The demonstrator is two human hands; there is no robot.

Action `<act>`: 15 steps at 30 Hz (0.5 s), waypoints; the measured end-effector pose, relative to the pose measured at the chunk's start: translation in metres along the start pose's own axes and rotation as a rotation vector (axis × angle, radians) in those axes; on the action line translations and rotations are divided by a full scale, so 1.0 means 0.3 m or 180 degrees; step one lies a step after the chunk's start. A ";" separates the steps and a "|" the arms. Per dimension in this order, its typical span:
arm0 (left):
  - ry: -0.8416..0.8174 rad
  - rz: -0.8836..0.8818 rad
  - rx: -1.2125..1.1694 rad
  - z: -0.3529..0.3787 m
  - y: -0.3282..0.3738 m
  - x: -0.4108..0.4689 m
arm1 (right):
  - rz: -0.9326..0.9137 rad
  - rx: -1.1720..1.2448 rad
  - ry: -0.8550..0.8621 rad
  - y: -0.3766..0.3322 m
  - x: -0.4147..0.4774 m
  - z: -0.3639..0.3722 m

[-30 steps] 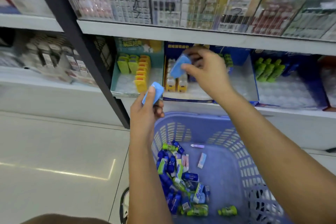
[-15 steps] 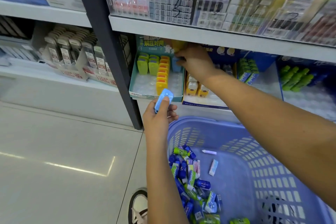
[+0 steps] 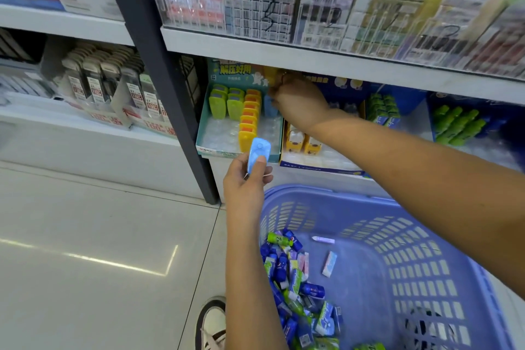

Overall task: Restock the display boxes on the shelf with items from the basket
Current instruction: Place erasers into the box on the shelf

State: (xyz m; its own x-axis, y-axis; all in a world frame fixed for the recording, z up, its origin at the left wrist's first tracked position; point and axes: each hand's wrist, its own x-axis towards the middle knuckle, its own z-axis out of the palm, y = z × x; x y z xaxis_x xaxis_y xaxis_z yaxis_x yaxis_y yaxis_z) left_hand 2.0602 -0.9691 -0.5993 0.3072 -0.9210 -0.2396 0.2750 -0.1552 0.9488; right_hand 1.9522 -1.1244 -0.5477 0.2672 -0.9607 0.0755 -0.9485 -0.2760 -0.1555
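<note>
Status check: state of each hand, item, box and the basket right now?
left hand, pinches a blue item by its lower end.
right hand, at the rear of the teal display box; grip hidden.
second blue item, standing in the box's rear, beside the right hand.
teal display box, partly filled, many slots bare.
basket, holds a pile of items.

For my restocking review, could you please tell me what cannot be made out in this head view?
Head view: the right hand hides its own fingertips in the teal display box; whether they grip the blue piece there is unclear.
Upper-shelf packs: print blurred and too small to read.
Basket: right side cut off by the frame edge and the forearm.
Shoe: cut off by the bottom edge.
</note>
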 end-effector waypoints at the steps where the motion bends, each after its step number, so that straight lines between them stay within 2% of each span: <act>1: 0.0006 0.0015 -0.0048 0.004 0.006 -0.002 | 0.0026 -0.0018 -0.0023 -0.008 -0.011 -0.010; 4: 0.0028 0.0099 -0.0217 0.015 0.018 -0.009 | -0.0160 0.0395 0.0298 -0.029 -0.091 -0.046; 6: 0.0051 0.0220 -0.0259 0.023 0.026 -0.010 | -0.0084 0.1454 0.0355 -0.048 -0.182 -0.071; 8: -0.0011 0.0387 -0.0268 0.030 0.035 -0.006 | -0.0183 0.2560 -0.0219 -0.062 -0.266 -0.088; 9: -0.0048 0.0466 -0.0243 0.035 0.040 -0.006 | -0.0225 0.2835 -0.0460 -0.056 -0.294 -0.089; 11: -0.0022 0.0634 0.0053 0.048 0.045 -0.012 | -0.0208 0.2873 -0.0430 -0.035 -0.304 -0.096; 13: 0.0034 0.0920 0.0841 0.059 0.040 -0.019 | 0.0060 0.2698 0.0094 -0.009 -0.269 -0.090; 15: -0.0121 0.1235 0.1836 0.070 0.027 -0.025 | 0.0212 0.2257 0.0660 0.006 -0.216 -0.086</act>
State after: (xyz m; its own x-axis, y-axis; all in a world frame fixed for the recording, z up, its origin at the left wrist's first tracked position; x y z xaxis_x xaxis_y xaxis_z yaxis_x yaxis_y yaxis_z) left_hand 2.0411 -0.9710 -0.5855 0.2504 -0.9585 0.1364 -0.3794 0.0325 0.9247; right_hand 1.9289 -1.0619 -0.5274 0.1086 -0.9701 0.2172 -0.6051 -0.2379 -0.7598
